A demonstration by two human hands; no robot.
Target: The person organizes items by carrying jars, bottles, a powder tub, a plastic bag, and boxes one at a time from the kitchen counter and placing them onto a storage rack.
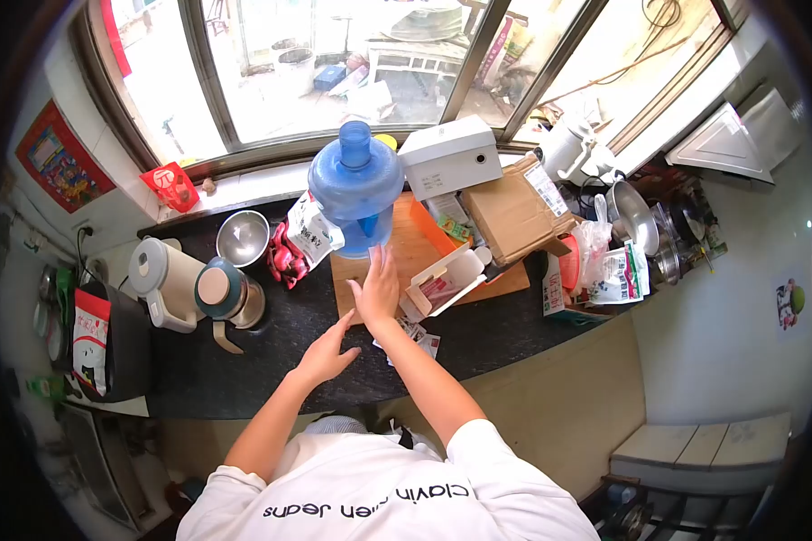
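Note:
My right hand point(378, 290) is raised over the front left of a wooden board point(347, 279), fingers stretched out and nothing visible in them. Lower and to its left, my left hand point(327, 353) is over the dark counter point(280, 370) with its fingers apart, also empty. Just beyond my right hand stands a large blue water bottle point(356, 185). An open small white box point(447, 281) lies to the right of my right hand, beside an orange box point(431, 227). Some printed packets point(427, 344) lie on the counter's front part, partly behind my right forearm.
Left on the counter are a metal bowl point(243, 238), a white jug point(165, 284), a green-lidded pot point(230, 293) and a red bag point(285, 259). A cardboard box point(512, 212), a white box point(451, 158) and a crate of packets point(615, 275) are at right.

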